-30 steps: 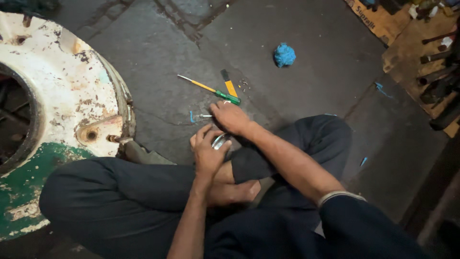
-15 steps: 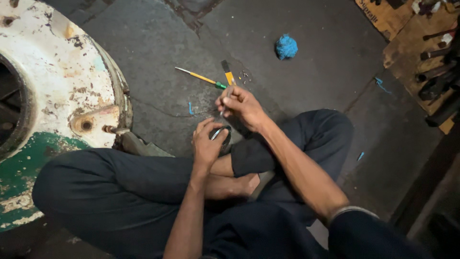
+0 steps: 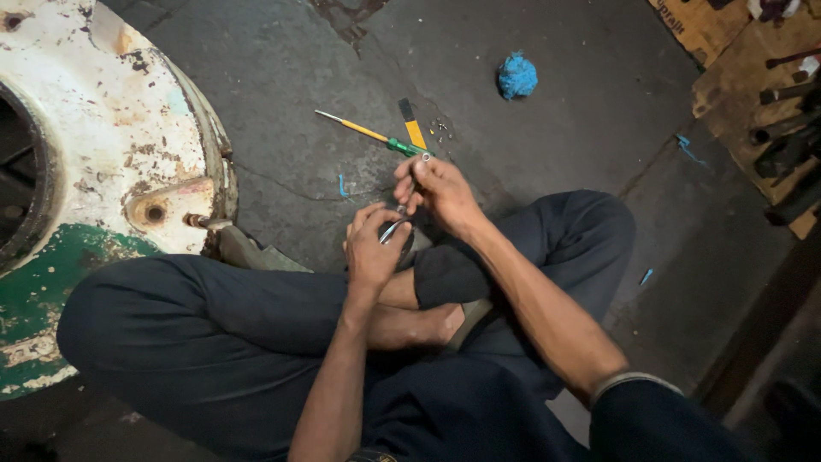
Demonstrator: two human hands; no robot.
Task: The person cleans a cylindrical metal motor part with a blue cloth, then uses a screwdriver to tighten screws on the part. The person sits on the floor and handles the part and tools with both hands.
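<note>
Down in the head view, much is hard to read: the left hand (image 3: 374,248) curls closed around a small dark, rounded part with a shiny metal rim (image 3: 393,231), most of which is hidden by the fingers, so its kind cannot be told. The right hand (image 3: 438,190) sits just above and beside the left, its fingertips pinched shut on a thin metal piece (image 3: 416,171) with a small ring at its top end; the lower end runs down to the held part, and whether it touches cannot be told. Just beyond the right hand lies one screwdriver (image 3: 376,135) with a yellow shaft grip and green handle, its handle end nearly under the knuckles. Beside it lies one short yellow and black strip (image 3: 413,128), and next to that a scatter of tiny metal bits (image 3: 440,129), too small to count. Farther out from the right hand sits one blue ball of rag or thread (image 3: 516,75). Well off to the left hand's side stands one large round white and green metal housing (image 3: 94,162), rusted and cut off by the frame edge. The person sits cross-legged in dark trousers (image 3: 214,334) on a grey, cracked concrete floor (image 3: 556,137). At the far right, cardboard (image 3: 727,34) and dark tools are dim and partly cropped.
</note>
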